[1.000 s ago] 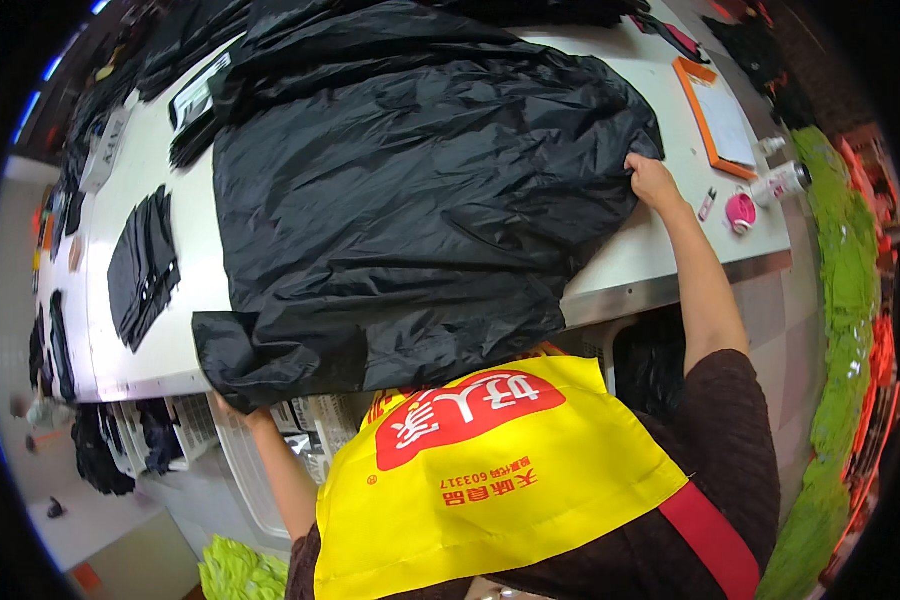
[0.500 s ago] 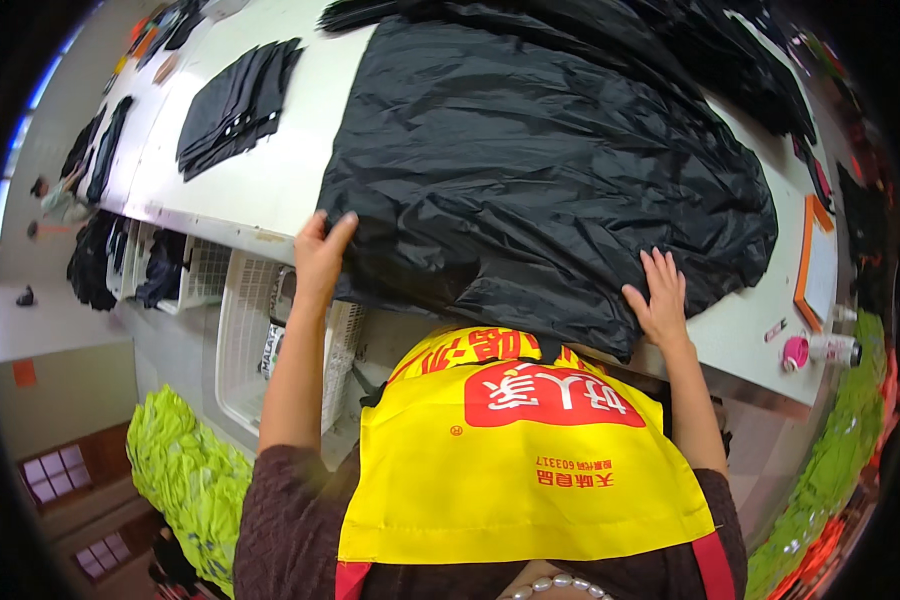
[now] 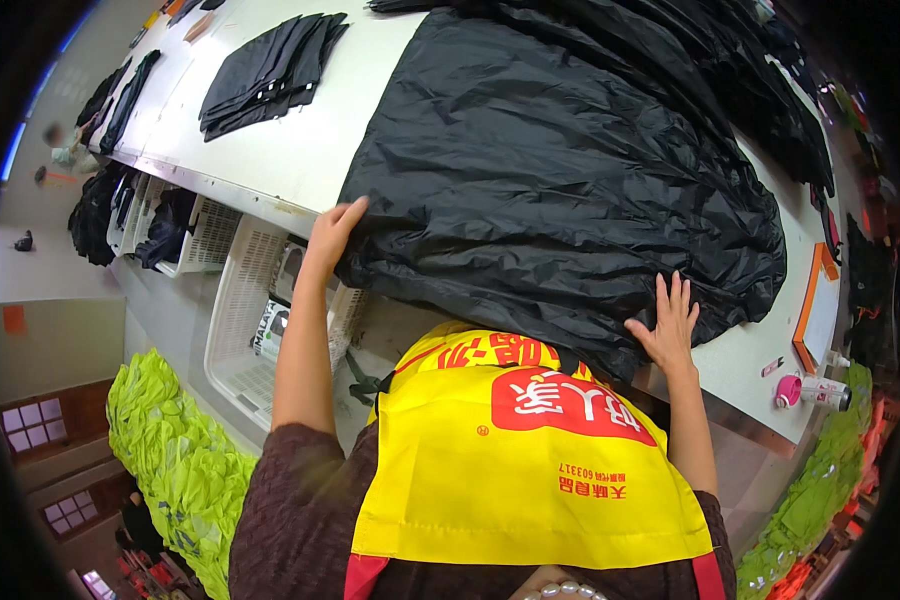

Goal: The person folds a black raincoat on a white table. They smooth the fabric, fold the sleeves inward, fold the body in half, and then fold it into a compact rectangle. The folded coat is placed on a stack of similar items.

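A large sheet of thin, shiny black fabric (image 3: 550,180) lies wrinkled over the white table, and its near edge hangs down over the table's front by my yellow apron. At the fabric's left edge, near the front corner, my left hand (image 3: 336,236) is closed on it, thumb and fingers together; part of the fingers is hidden. My right hand (image 3: 670,328) rests on the fabric near its front right part, palm down, fingers spread and nothing gripped.
A stack of folded black pieces (image 3: 270,78) lies on the white table (image 3: 330,130) to the left. More black fabric is heaped at the far right. An orange-edged board (image 3: 816,305) and a pink-capped bottle (image 3: 820,392) are at right. White baskets (image 3: 232,340) and a lime-green pile (image 3: 170,460) stand lower left.
My left thumb has drawn in toward the fingers at the fabric's edge. My right hand's fingers have spread wider on the fabric. The whole view has tilted slightly.
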### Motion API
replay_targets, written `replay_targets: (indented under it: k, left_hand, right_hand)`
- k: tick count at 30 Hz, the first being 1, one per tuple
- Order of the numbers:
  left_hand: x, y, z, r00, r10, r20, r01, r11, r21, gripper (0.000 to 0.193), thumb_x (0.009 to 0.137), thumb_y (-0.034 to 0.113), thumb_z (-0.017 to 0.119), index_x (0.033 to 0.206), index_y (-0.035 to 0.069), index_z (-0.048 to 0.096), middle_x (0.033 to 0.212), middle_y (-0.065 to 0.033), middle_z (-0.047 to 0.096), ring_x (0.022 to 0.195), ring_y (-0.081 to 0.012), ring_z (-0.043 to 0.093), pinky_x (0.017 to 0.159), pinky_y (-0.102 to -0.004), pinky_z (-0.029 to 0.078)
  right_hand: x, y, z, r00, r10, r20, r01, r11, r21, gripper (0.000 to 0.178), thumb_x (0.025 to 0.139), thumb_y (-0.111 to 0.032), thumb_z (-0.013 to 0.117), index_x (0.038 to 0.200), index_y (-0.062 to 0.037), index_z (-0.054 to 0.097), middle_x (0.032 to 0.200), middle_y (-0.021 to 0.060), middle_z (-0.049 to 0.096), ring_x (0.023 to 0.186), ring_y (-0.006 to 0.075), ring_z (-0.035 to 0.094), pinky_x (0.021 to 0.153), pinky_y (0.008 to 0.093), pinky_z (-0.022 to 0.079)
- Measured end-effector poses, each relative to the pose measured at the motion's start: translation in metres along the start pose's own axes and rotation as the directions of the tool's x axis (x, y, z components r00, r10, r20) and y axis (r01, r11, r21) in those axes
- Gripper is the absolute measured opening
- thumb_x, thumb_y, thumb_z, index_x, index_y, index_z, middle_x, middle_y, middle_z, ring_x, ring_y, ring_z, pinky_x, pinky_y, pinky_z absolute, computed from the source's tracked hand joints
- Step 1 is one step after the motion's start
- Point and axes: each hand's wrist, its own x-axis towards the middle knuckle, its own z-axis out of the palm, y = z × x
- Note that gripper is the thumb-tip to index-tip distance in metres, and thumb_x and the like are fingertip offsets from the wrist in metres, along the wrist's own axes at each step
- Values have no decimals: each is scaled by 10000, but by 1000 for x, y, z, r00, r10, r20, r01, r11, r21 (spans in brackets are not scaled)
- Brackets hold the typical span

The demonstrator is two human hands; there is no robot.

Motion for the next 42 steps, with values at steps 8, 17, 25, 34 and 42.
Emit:
replay_targets:
  k: [8, 17, 25, 34, 42]
  left_hand:
    - [48, -63, 32, 849, 340, -404, -165, 898, 409, 335, 858, 331, 595, 824, 2, 647, 760, -208, 616, 721, -356, 607, 636, -385, 460]
    - [-54, -38, -15, 494, 869, -2, -721, 411, 558, 394, 759, 114, 619, 1144, 55, 558, 1170, -150, 542, 1114, -335, 477, 975, -444, 343]
    - [-45, -75, 3, 642, 670, 373, -641, 201, 741, 686, 611, 49, 654, 1269, 91, 464, 1314, -157, 421, 1238, -322, 395, 992, -499, 317]
    - [-37, 3, -33, 741, 519, 427, -643, 366, 672, 425, 645, -50, 522, 1037, 76, 627, 985, -106, 650, 982, -276, 590, 894, -380, 425]
    - [-29, 111, -71, 869, -39, 494, -275, 792, 545, 333, 615, 41, 473, 908, -39, 611, 697, -69, 576, 685, -135, 539, 665, -266, 446]
  right_hand:
    - [15, -2, 23, 995, 71, -71, -76, 995, -64, 920, 767, -597, 574, 1448, -96, 211, 1512, 152, 162, 1395, 354, 108, 1047, 622, 92]
    - [-51, 54, -31, 946, -159, -283, 172, 985, 22, 648, 698, 56, 518, 1331, -31, 408, 1411, 176, 347, 1312, 390, 303, 1069, 471, 253]
    - [-22, 70, -10, 915, -342, -216, 307, 935, -179, 646, 674, 78, 550, 1301, -40, 446, 1345, 141, 446, 1275, 319, 386, 1039, 484, 294]
    - [-29, 84, -30, 975, -209, -71, 211, 977, 26, 615, 667, 141, 464, 1229, -100, 534, 1283, 102, 521, 1287, 319, 380, 1061, 512, 247]
    - [-59, 107, -80, 967, 39, 253, -166, 847, 505, 265, 873, -156, 499, 1062, 26, 539, 869, 186, 622, 808, 308, 582, 756, 334, 454]
